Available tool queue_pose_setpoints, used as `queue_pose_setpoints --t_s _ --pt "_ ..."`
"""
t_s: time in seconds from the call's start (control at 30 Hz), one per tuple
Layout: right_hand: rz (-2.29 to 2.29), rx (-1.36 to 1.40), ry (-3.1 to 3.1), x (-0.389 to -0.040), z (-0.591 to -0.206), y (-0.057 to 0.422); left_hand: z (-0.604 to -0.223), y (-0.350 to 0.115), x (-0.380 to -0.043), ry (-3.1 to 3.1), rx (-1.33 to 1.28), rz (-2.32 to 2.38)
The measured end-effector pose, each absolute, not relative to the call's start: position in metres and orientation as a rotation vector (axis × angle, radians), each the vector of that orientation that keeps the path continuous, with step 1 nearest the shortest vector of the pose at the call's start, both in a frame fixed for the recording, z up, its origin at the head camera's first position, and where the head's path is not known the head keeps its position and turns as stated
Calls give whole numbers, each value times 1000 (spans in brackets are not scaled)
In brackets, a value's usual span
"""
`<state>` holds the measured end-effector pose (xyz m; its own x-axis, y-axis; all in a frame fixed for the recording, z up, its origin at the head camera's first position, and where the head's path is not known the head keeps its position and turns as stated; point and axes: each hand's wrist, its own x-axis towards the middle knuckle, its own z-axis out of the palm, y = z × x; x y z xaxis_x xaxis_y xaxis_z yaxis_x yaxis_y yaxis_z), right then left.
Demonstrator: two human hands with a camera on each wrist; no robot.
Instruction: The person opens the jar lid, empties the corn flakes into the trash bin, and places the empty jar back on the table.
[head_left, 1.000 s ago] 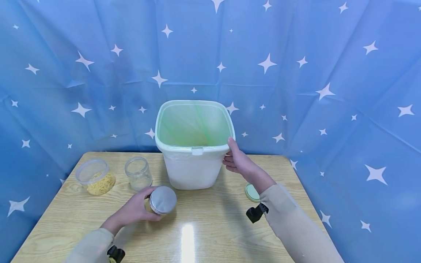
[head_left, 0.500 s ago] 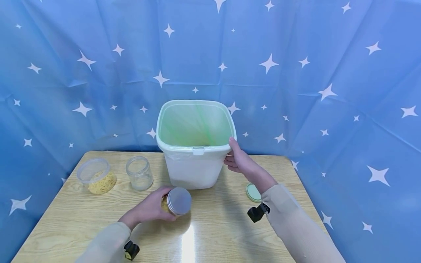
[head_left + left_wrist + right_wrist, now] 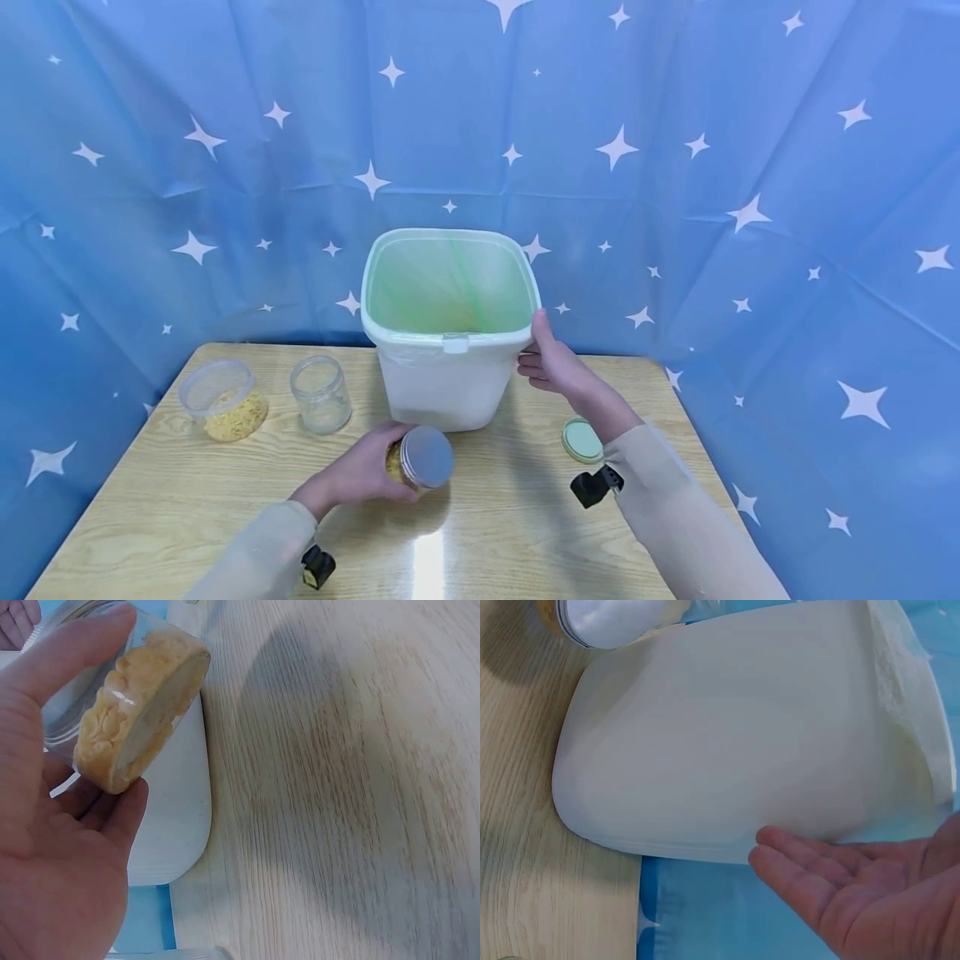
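My left hand (image 3: 367, 471) grips a clear jar (image 3: 124, 712) with yellow flakes at its base. Its silver lid (image 3: 427, 457) faces up and to the right, so the jar is tilted, just in front of the bin. A white bin (image 3: 446, 387) with a pale green inside stands at the back of the table. My right hand (image 3: 558, 367) is at the bin's right side, thumb up by the rim, fingers below it. In the right wrist view the fingers (image 3: 795, 870) look fairly straight, against or very near the bin wall; contact is hard to tell.
At the left stand a round clear container (image 3: 225, 400) of yellow flakes and a clear glass jar (image 3: 321, 396) without a lid. A pale green round lid (image 3: 582, 440) lies right of the bin. A blue starry curtain (image 3: 480, 108) hangs behind the wooden table (image 3: 150, 508).
My left hand has carried the jar to the right and tipped it. My right thumb has shifted slightly right, from over the bin's rim to its outer edge. The bin has stayed in place.
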<state>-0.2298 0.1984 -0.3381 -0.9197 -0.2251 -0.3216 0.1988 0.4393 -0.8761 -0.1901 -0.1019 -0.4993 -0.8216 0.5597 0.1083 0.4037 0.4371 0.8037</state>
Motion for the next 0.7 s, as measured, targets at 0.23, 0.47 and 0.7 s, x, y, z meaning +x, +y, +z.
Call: queue_pose_setpoints --t_s 0.23,0.47,0.7 --pt "-1409 -15 2386 -226 -351 212 -499 -101 -190 2527 827 1319" --pt "-1071 -27 2528 -216 -388 221 -494 -96 -189 2518 832 1338" --pt "-998 -198 2468 -203 -418 206 -495 -92 -189 2532 778 1318"
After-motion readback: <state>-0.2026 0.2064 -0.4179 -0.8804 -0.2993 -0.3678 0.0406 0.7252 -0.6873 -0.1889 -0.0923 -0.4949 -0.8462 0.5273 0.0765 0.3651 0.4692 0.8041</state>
